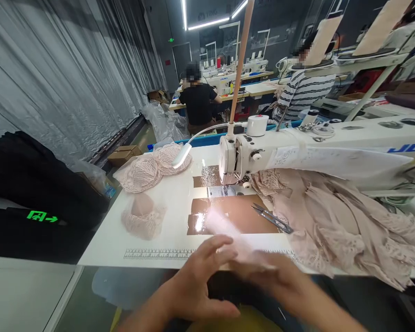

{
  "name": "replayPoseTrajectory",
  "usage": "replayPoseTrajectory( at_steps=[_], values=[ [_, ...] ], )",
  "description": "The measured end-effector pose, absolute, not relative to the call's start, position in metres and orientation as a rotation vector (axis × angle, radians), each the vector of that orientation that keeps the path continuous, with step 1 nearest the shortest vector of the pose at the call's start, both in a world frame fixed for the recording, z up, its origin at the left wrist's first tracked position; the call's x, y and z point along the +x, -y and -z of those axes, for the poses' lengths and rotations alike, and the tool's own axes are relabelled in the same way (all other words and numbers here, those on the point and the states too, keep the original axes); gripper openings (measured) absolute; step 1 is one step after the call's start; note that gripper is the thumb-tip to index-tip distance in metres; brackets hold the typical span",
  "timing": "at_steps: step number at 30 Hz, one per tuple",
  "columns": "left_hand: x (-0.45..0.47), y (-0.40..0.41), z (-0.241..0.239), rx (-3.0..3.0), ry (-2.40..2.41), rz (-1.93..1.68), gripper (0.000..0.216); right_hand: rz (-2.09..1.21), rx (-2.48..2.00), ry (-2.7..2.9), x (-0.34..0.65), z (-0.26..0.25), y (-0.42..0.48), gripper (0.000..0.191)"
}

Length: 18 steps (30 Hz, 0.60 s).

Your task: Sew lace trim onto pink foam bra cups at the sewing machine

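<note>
My left hand (198, 281) is at the near edge of the white sewing table (148, 230), fingers bent and pinching one end of a pale pink strip of fabric (228, 233). My right hand (280, 281) is smeared by motion and lies close against the left hand, apparently on the same strip. The strip rises blurred toward the sewing machine (297, 154). Small thread snips (273, 219) lie on the brown patch in front of the needle. A heap of beige lace fabric (335, 221) is spread under the machine arm to the right.
Two piles of pink lace pieces (152, 168) (143, 216) sit at the table's left. A gooseneck lamp (181, 156) hangs over them. Black cloth (31, 184) lies at far left. Two people (198, 99) (302, 90) sit at machines behind.
</note>
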<state>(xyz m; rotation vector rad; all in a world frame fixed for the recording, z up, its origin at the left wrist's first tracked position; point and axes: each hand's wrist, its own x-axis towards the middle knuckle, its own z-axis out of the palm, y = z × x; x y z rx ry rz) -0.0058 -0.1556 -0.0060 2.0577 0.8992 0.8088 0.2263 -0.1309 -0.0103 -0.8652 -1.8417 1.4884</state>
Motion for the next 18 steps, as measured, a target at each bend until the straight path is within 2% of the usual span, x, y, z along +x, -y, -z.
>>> replayPoseTrajectory(
  at_steps=[1, 3, 6, 7, 9, 11, 12, 14, 16, 18],
  values=[
    [-0.006, 0.156, 0.005, 2.040, -0.985, -0.801, 0.077, -1.594, -0.829, 1.907, 0.215, 0.013, 0.129, 0.021],
    [-0.005, 0.157, 0.003, 1.954, -1.041, -0.699, 0.061, -1.562, -0.786, 1.976, 0.200, 0.013, 0.129, 0.018],
    [-0.006, 0.160, 0.007, 1.795, -1.169, -0.694, 0.024, -1.048, -0.783, 1.969, 0.203, 0.003, 0.130, 0.002],
    [-0.008, 0.162, 0.010, 1.765, -1.245, -0.732, 0.015, -0.857, -0.807, 1.921, 0.209, -0.002, 0.130, 0.005],
    [-0.014, 0.168, 0.017, 1.722, -1.399, -0.811, 0.016, -0.560, -0.920, 1.772, 0.221, -0.012, 0.128, 0.008],
    [-0.020, 0.175, 0.020, 1.653, -1.455, -0.842, 0.023, -0.431, -1.081, 1.634, 0.228, -0.018, 0.124, 0.004],
    [-0.022, 0.178, 0.020, 1.597, -1.413, -0.833, 0.028, -0.462, -1.143, 1.624, 0.229, -0.020, 0.122, 0.005],
    [-0.023, 0.185, 0.014, 1.476, -1.184, -0.775, 0.036, -0.757, -1.176, 1.747, 0.224, -0.018, 0.117, 0.015],
    [-0.020, 0.188, 0.005, 1.381, -0.868, -0.731, 0.037, -1.290, -1.048, 1.899, 0.214, -0.011, 0.113, 0.027],
    [-0.015, 0.186, -0.005, 1.394, -0.720, -0.761, 0.054, -1.835, -0.832, 1.870, 0.204, -0.001, 0.114, 0.036]
  ],
)
